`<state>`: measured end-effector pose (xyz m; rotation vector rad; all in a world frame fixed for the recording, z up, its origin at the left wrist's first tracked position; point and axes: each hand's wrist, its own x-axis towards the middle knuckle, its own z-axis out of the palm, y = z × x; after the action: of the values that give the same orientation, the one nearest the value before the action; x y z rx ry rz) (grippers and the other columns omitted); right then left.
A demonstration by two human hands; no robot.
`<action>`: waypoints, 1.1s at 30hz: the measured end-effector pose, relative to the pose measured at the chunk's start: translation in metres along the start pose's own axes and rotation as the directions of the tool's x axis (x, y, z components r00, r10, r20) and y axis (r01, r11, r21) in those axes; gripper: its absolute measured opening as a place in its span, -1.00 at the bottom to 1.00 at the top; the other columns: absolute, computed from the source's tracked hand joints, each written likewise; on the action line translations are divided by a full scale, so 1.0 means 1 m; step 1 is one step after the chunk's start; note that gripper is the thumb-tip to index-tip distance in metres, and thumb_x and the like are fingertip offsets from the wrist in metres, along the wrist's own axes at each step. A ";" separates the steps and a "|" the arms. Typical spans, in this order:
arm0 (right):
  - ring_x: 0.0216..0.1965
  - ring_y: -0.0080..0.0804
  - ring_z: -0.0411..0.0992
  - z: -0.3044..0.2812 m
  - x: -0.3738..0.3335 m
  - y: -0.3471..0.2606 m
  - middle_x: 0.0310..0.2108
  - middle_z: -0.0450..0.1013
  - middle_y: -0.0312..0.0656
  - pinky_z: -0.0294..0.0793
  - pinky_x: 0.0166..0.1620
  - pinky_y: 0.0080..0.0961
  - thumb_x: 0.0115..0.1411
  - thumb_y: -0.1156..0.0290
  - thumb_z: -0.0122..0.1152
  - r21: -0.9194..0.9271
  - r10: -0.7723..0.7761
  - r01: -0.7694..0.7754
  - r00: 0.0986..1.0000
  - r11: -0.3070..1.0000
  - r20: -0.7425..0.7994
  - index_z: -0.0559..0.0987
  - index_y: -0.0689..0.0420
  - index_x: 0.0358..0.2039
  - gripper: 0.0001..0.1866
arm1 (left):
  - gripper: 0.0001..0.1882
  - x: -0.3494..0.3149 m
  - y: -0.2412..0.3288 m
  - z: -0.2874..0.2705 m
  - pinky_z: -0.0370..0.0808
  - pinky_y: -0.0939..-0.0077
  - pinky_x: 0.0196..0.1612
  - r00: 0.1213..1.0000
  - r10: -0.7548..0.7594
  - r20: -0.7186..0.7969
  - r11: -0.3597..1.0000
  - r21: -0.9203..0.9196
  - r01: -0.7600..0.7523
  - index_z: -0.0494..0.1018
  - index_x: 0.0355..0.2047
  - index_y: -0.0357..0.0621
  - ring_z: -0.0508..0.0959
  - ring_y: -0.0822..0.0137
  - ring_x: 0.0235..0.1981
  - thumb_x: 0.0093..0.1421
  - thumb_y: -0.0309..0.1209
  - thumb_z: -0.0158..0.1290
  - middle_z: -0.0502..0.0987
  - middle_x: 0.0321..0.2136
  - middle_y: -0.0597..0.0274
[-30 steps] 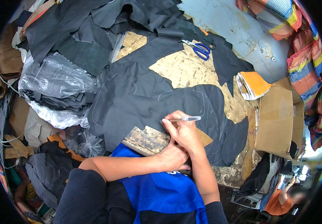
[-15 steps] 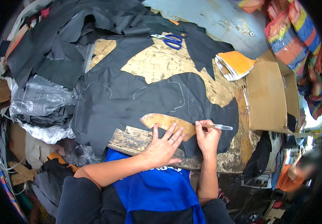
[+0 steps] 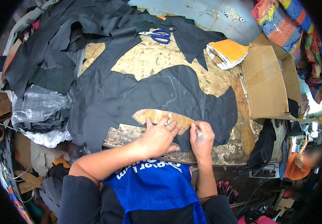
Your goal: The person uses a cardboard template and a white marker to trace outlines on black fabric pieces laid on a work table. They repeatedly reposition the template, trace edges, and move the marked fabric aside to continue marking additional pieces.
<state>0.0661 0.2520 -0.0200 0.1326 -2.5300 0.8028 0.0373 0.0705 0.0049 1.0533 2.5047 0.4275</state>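
A sheet of black leather-like material (image 3: 105,102) lies over the worn wooden table, with several pale curved outlines drawn on it. On its near edge rests a tan, curved pattern piece (image 3: 154,113). My left hand (image 3: 159,137) lies on this pattern with fingers spread, pressing it down. At the pattern's right end, my right hand (image 3: 202,140) is closed around a pen (image 3: 200,137) with a clear barrel, smeared by motion. The pen's tip is hidden by the fingers, so contact with the sheet cannot be seen.
Blue-handled scissors (image 3: 161,36) lie at the far side. An orange-and-white folded bundle (image 3: 229,52) sits by a cardboard box (image 3: 261,84) at right. Black scraps (image 3: 52,52) and a clear plastic bag (image 3: 37,102) crowd the left. A person in orange (image 3: 293,167) is far right.
My right hand has turned, and the pen that pointed right now stands more toward me, near the pattern's right end. My left hand stays on the pattern; the whole view has shifted slightly.
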 end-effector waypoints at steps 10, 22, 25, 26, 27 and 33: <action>-0.41 -0.22 0.52 0.021 0.002 -0.057 -0.48 0.52 -0.09 0.47 -0.30 -0.41 0.09 0.43 0.24 0.489 -0.047 -0.121 0.947 0.864 0.317 0.57 0.24 -0.37 -0.85 | -0.32 0.052 -0.062 -0.058 0.31 0.29 0.10 0.934 0.215 0.285 0.884 -0.464 -0.062 0.26 0.13 -0.30 0.44 -0.04 0.01 0.35 0.06 -0.44 0.46 -0.05 -0.17; -0.43 -0.14 0.51 0.074 0.028 -0.076 -0.47 0.51 -0.09 0.47 -0.33 -0.33 0.06 0.49 0.22 0.483 -0.276 0.092 0.904 0.871 0.326 0.54 0.17 -0.38 -0.90 | -0.17 0.073 -0.086 -0.056 0.29 0.42 0.15 0.837 0.106 0.537 0.702 -0.637 0.320 0.31 0.11 -0.33 0.39 0.22 0.09 0.27 0.24 -0.40 0.38 0.09 -0.01; -0.45 -0.14 0.50 0.061 0.022 -0.070 -0.49 0.50 -0.09 0.47 -0.34 -0.33 0.07 0.49 0.21 0.415 -0.181 0.001 0.901 0.910 0.395 0.52 0.17 -0.41 -0.92 | -0.18 0.073 -0.087 -0.057 0.29 0.43 0.15 0.832 0.111 0.544 0.710 -0.629 0.317 0.30 0.11 -0.33 0.39 0.25 0.09 0.27 0.23 -0.40 0.38 0.09 0.03; -0.45 -0.14 0.50 0.058 0.020 -0.069 -0.49 0.50 -0.08 0.46 -0.34 -0.32 0.07 0.48 0.20 0.414 -0.130 -0.060 0.901 0.908 0.414 0.52 0.18 -0.41 -0.92 | -0.18 0.074 -0.087 -0.057 0.29 0.43 0.15 0.836 0.108 0.538 0.712 -0.629 0.313 0.30 0.11 -0.33 0.39 0.26 0.09 0.28 0.22 -0.40 0.38 0.09 0.03; -0.45 -0.14 0.50 0.058 0.020 -0.068 -0.49 0.50 -0.08 0.46 -0.34 -0.33 0.07 0.48 0.20 0.424 -0.129 -0.061 0.905 0.904 0.405 0.52 0.19 -0.41 -0.92 | -0.18 0.074 -0.087 -0.056 0.29 0.43 0.15 0.840 0.116 0.531 0.711 -0.634 0.302 0.30 0.12 -0.33 0.39 0.26 0.09 0.28 0.22 -0.41 0.38 0.10 0.04; -0.42 -0.13 0.50 0.063 0.022 -0.063 -0.49 0.50 -0.07 0.47 -0.33 -0.34 0.06 0.45 0.21 0.412 -0.139 -0.008 0.935 0.911 0.325 0.54 0.20 -0.45 -0.91 | -0.20 0.072 -0.086 -0.053 0.29 0.44 0.15 0.841 0.119 0.528 0.677 -0.663 0.321 0.27 0.14 -0.32 0.40 0.29 0.07 0.30 0.20 -0.43 0.38 0.09 0.05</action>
<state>0.0353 0.1651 -0.0221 0.5419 -2.6162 1.3791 -0.0865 0.0587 -0.0012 0.5651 1.6099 0.8748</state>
